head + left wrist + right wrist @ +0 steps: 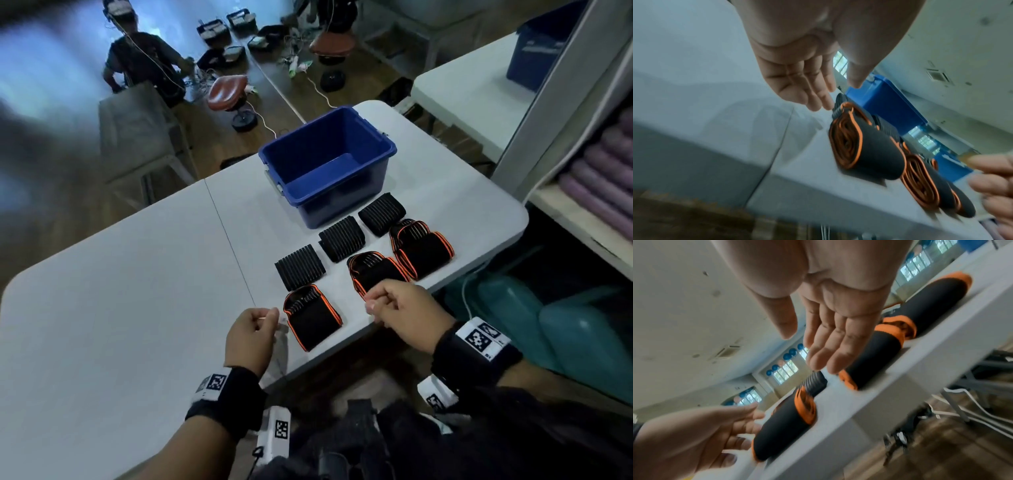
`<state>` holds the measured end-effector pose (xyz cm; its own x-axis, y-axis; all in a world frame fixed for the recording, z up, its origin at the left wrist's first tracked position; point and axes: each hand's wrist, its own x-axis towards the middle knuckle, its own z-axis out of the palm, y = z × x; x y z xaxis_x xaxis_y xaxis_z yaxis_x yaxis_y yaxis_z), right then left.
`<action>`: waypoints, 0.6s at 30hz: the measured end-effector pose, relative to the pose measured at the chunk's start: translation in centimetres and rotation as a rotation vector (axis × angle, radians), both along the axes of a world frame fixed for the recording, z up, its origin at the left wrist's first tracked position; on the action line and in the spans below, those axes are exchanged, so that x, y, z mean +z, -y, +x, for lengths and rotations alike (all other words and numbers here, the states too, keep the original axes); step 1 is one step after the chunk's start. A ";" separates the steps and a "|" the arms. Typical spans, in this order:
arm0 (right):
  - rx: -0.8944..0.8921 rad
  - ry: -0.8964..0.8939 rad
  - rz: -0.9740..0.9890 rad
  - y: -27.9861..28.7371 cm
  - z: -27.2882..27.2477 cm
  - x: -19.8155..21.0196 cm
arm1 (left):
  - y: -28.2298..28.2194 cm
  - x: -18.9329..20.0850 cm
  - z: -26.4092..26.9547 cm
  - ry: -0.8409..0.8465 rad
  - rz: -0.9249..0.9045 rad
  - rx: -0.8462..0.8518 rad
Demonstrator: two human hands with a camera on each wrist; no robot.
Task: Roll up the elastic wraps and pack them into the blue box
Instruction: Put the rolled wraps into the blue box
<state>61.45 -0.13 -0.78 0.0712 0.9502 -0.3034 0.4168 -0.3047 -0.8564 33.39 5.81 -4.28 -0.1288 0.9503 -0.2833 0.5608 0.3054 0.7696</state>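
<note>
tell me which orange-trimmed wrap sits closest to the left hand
The nearest orange-trimmed wrap, just right of the left hand; the other two lie farther right.

A grey folding counter (137, 291) is seen above a wooden floor (212, 137). Rolled purple mats (603, 178) are stacked on a shelf; two brown stools (227, 90) are seen beyond.

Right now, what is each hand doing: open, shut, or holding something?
Left hand: open, fingers relaxed, holding nothing.
Right hand: open, fingers relaxed, holding nothing.

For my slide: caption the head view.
Open left hand and right hand flank six rolled wraps before an empty blue box.
</note>
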 end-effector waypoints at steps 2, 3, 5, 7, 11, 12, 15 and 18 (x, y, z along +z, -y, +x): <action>-0.013 -0.030 0.041 -0.8 1.8 1.2 | -0.9 0.9 0.3 0.012 0.035 0.041; -0.028 -0.033 0.059 -1.3 2.8 1.7 | -1.6 1.5 0.6 0.016 0.061 0.051; -0.059 -0.010 0.093 -2.7 4.9 2.5 | -3.2 2.8 1.3 0.025 0.117 0.065; -0.074 0.041 0.120 -4.4 6.9 2.9 | -5.0 4.1 2.2 0.047 0.166 0.076; -0.019 0.196 0.127 -7.9 9.8 3.9 | -8.9 6.4 4.1 0.117 0.203 0.038; 0.015 0.255 0.121 -8.8 10.3 4.2 | -9.9 6.9 4.6 0.138 0.205 0.023; 0.128 0.428 0.097 -11.5 11.5 5.4 | -12.9 7.7 5.9 0.159 0.206 -0.019; 0.242 0.578 0.071 -14.2 12.5 6.3 | -15.7 7.7 7.1 0.139 0.186 -0.039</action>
